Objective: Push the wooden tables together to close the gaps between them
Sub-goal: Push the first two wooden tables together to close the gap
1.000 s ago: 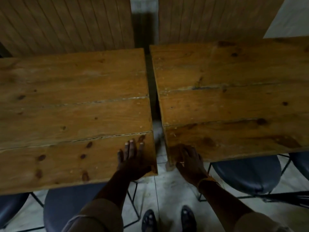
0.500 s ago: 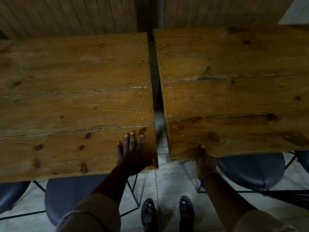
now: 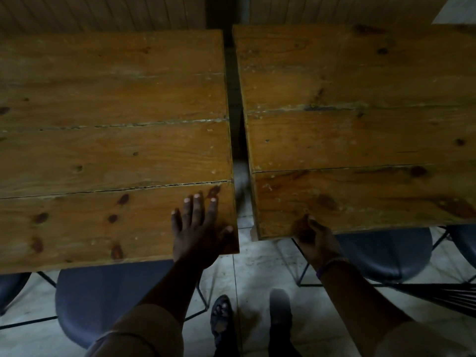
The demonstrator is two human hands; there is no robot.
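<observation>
- I take the gap [image 3: 238, 161] between the two wooden counters as my landmark; it runs from the near edge away toward the panelled wall [image 3: 103, 11], a narrow dark strip with pale floor [image 3: 260, 266] showing through its near end.
- The left counter [image 3: 103, 150] lies to the left of the gap, the right counter [image 3: 360, 150] to its right; the two do not touch anywhere I can see.
- The near edge of the right counter sits a little farther from me than that of the left counter.
- My left hand [image 3: 199, 230] lies flat and spread on the left counter, at its near corner just beside the gap, palm down and holding nothing; the thumb reaches toward the gap-side edge.
- My right hand [image 3: 313, 237] is curled over the near edge of the right counter, to the right of the gap near that corner: thumb on top, fingers hidden beneath the board, so it has that edge in its grasp.
- A dark stool [image 3: 103, 300] is tucked under the left counter, and another stool [image 3: 383, 256] under the right counter.
- My two feet [image 3: 222, 320] stand on the floor straight below the gap's near end.
</observation>
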